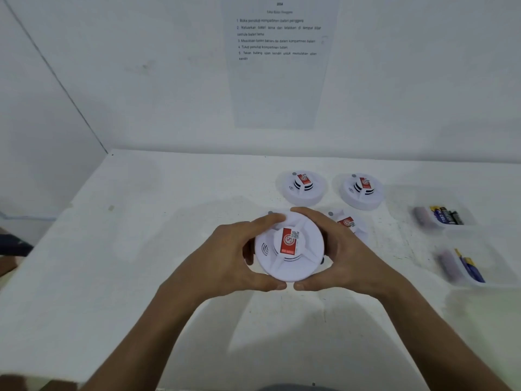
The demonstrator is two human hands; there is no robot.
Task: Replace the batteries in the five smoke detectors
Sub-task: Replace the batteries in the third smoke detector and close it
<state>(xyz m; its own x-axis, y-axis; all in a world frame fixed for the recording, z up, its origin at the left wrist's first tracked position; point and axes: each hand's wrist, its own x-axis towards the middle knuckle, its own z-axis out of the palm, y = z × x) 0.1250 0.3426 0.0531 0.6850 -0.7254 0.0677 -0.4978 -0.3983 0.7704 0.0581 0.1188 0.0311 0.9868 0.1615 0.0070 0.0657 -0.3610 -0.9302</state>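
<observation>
I am cupping a white smoke detector (289,247) above the table (141,249), left hand (225,261) and right hand (346,258) curling around its rim, probably to twist it open.

A paper sheet (279,63) on the far wall lists five numbered steps in Malay; step four reads "Tutup penutup kompartmen bateri". A battery (440,216) in the far right tray (423,224) shows "CELL". Red detector labels are unreadable.
</observation>
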